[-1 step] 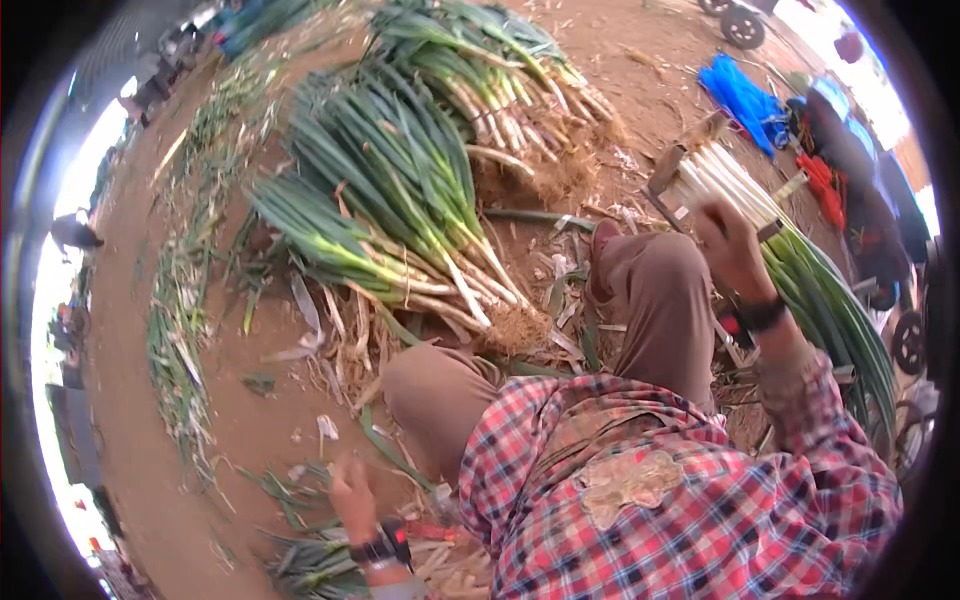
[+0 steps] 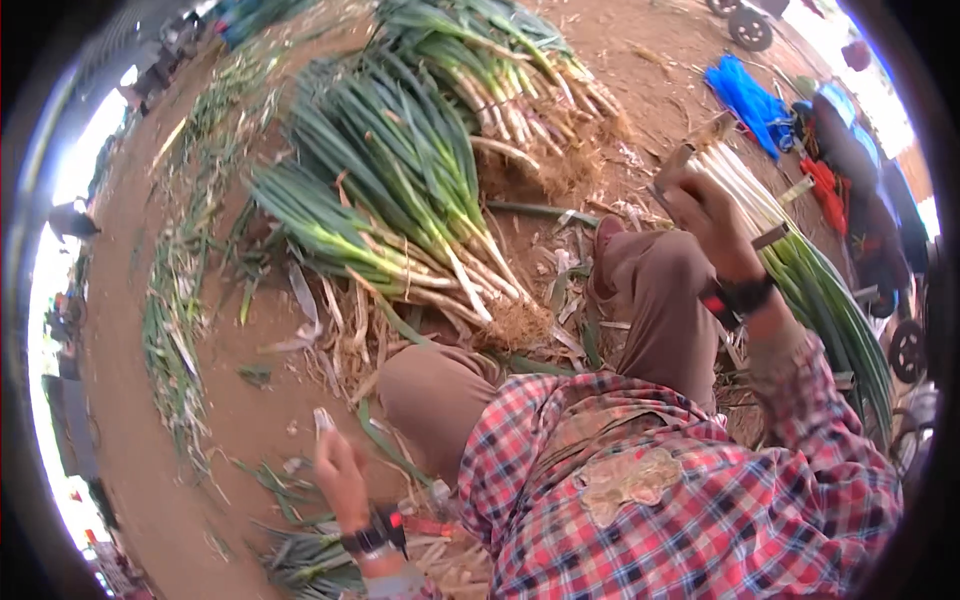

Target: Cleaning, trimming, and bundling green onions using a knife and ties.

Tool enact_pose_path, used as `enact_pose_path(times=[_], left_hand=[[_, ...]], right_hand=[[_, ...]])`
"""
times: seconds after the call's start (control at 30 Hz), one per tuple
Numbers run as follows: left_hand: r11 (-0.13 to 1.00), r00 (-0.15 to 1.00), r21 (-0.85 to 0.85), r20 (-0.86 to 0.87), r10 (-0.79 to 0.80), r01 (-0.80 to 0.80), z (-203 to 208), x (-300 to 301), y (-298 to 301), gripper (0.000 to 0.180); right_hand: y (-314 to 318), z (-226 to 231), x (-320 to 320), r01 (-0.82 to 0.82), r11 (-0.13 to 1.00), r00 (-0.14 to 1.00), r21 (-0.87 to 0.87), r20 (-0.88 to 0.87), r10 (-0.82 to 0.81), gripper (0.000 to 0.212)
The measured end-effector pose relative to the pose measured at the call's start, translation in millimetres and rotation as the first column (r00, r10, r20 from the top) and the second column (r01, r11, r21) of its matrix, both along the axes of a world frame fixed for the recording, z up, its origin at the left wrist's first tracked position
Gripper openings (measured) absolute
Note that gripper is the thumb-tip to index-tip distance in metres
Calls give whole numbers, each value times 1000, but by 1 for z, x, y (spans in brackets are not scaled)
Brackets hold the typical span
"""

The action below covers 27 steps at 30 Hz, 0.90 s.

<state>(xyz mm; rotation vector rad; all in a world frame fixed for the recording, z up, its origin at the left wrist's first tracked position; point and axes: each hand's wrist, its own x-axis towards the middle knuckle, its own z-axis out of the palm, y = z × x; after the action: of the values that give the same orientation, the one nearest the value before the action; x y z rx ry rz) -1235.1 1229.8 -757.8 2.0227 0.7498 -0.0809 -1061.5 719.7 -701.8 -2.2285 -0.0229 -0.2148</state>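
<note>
My right hand point(image 2: 708, 215) is curled shut beside the white stalks of a green onion bundle point(image 2: 745, 185). That bundle lies in a low frame point(image 2: 676, 165) with upright posts. Whatever the curled fingers hold is hidden. Low on the left, my left hand point(image 2: 343, 478) reaches over the ground, its fingertips at a small white scrap point(image 2: 322, 419). Blur hides whether they grip it. A large pile of green onions point(image 2: 400, 190) with roots on lies in front of me, and a second pile point(image 2: 500, 75) sits behind it.
Leaf trimmings point(image 2: 180, 330) are strewn along the left, with more trimmings point(image 2: 315, 565) below my left hand. Blue netting point(image 2: 745, 95) and a red bundle point(image 2: 825, 190) lie at the far right. Cart wheels point(image 2: 750, 29) stand at the back. My knees frame the near ground.
My left hand has moved forward toward the white scrap. My right hand has shifted slightly left, closer to the frame's post, its wrist turned a little. The piles have stayed in place.
</note>
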Motion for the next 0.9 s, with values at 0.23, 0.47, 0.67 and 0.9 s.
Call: enact_pose_path(times=[0.23,0.47,0.67,0.9], left_hand=[[623,714,-720,606,351,305,52,185,-96,37],[239,875,-970,157,458,49,-8,211,-80,28],[286,908,-957,83,411,-42,-15,236,-83,26],[435,916,-887,37,400,-154,-41,236,-95,53]], right_hand=[[201,-190,114,-244,958,833,154,-472,288,30],[278,-339,111,-121,990,750,-68,-660,47,47],[269,-335,132,-1,958,844,288,-513,155,31],[198,-122,27,-331,784,669,525,-456,587,40]])
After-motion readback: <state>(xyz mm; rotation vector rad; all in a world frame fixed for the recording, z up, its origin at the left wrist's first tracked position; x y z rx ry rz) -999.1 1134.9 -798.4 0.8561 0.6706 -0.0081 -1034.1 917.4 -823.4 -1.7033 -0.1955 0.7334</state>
